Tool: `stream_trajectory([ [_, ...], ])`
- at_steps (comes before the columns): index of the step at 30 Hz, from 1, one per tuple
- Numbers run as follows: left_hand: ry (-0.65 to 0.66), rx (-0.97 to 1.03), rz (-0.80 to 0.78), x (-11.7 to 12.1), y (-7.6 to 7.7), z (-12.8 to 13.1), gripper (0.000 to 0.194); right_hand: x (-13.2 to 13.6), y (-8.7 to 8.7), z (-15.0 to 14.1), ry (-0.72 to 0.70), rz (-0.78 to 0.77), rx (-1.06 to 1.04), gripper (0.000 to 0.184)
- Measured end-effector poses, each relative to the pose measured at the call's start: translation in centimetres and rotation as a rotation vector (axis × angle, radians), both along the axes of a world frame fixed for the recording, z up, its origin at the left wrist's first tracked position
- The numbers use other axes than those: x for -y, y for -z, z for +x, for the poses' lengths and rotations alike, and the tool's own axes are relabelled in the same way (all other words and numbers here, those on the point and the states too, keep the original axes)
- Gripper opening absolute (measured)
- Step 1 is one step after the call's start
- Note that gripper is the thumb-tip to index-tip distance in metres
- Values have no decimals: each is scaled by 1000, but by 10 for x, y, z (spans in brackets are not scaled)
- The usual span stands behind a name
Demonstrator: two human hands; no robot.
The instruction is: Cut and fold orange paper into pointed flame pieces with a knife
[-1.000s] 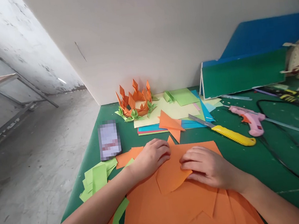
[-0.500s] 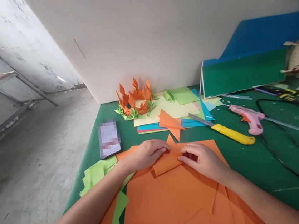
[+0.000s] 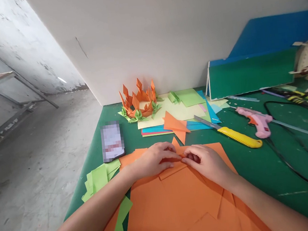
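My left hand [image 3: 155, 160] and my right hand [image 3: 205, 161] meet fingertip to fingertip over a small folded orange paper piece [image 3: 174, 169], both pinching its top fold. The piece lies on a pile of larger orange sheets [image 3: 181, 208] spread over the green table [image 3: 260, 166]. Just beyond my fingers a folded orange triangle [image 3: 175, 125] rests on a stack of coloured sheets [image 3: 176, 118].
An orange and green paper crown [image 3: 138, 103] stands at the back by the white wall. A phone [image 3: 112, 141] lies at the left, green paper scraps [image 3: 98, 178] near the table's left edge. A yellow-handled cutter [image 3: 236, 137], a pink glue gun [image 3: 256, 120], black cables and a green-blue box [image 3: 251, 71] lie to the right.
Both hands moved away from me and closer together. The small orange piece, flat under my palms a second ago, has been folded over and is now pinched at its top edge.
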State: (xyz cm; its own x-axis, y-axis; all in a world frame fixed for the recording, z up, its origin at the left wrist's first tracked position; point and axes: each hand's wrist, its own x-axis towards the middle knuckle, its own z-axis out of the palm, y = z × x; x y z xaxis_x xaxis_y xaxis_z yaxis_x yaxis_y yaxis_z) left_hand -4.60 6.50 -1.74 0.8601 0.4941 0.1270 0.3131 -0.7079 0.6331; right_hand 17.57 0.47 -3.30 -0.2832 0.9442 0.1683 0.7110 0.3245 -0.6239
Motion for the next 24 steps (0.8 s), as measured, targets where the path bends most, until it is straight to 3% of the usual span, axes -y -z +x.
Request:
stream_trajectory([
  [4,16,-21,14,0,2,-1,32,1,4,2,21,-1,-33,5],
  [6,13,-19,13,1,2,-2,31,2,5,4,4,24,-57,11],
  [9,8,4,3,2,1,-2,29,4,4,11,-97,101,-74,10],
  [15,14,-1,-8,2,3,-2,29,6,1,28,-336,269,28,29],
  [24,3,-36,-1,5,3,-3,33,4,3,37,-465,358,158,37],
])
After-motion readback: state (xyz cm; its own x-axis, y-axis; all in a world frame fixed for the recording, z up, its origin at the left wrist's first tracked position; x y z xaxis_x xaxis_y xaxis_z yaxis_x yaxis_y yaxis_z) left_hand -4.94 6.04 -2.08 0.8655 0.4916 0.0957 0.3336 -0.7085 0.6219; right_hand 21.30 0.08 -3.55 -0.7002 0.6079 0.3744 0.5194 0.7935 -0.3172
